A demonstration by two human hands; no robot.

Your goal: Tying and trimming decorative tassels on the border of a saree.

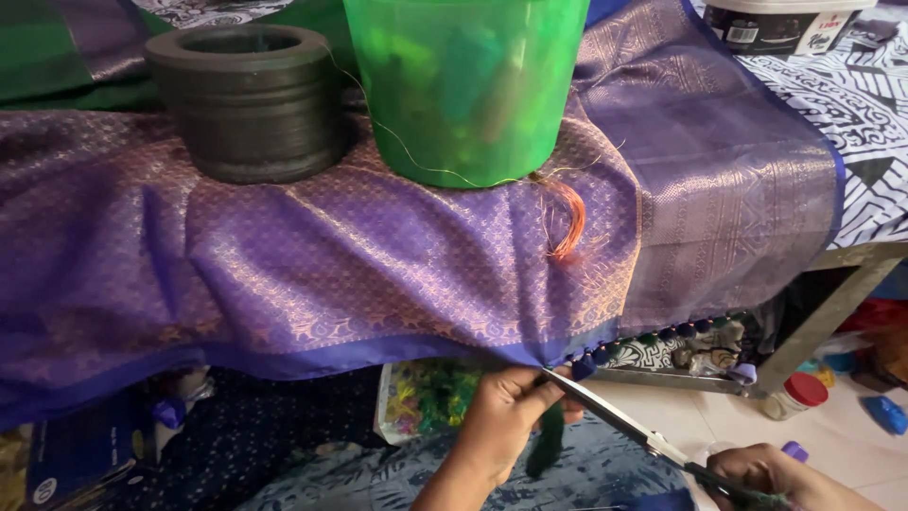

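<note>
A purple and gold patterned cloth (359,255) drapes over a table, its blue edge hanging toward me. My left hand (506,416) pinches that edge beside a row of small blue and green tassels (662,336); a dark green thread bundle (547,445) hangs below its fingers. My right hand (766,473) at the bottom right grips the handles of scissors (619,421), whose blades point up-left to the cloth edge right by my left fingers. A loose orange thread bunch (570,222) lies on the cloth.
On the cloth stand a green translucent plastic bucket (468,85) and a dark round stone mortar (251,99). A black-and-white patterned sheet (851,104) lies at right. Below are a clear bag of colourful thread (430,393), a red-capped jar (794,396) and a metal table leg (823,317).
</note>
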